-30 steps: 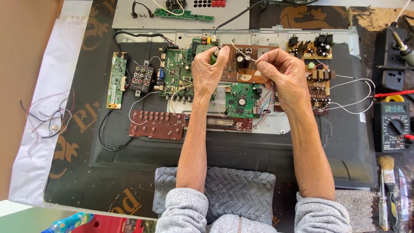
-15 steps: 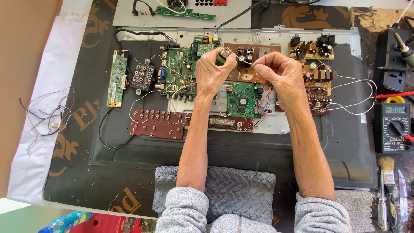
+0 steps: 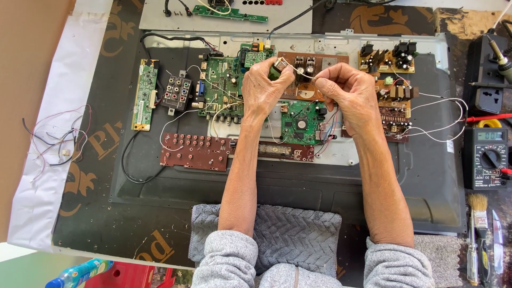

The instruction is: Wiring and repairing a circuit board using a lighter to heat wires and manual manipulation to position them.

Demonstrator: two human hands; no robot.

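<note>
At the right edge we spotted the multimeter's small rectangular screen point(image 3: 489, 135), pale grey-green in a black body. Bottom left, a blue plastic bottle point(image 3: 76, 272) with a green-and-yellow label poked into view beside something red.

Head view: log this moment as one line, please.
left hand: pinches small green part | right hand: pinches thin wire running to part | both above circuit boards | multimeter at right

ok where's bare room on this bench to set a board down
Bare: the dark panel back between the red-brown board and grey towel; also the white sheet at left. Crowded: under the left hand and right hand, and by the multimeter.
</note>
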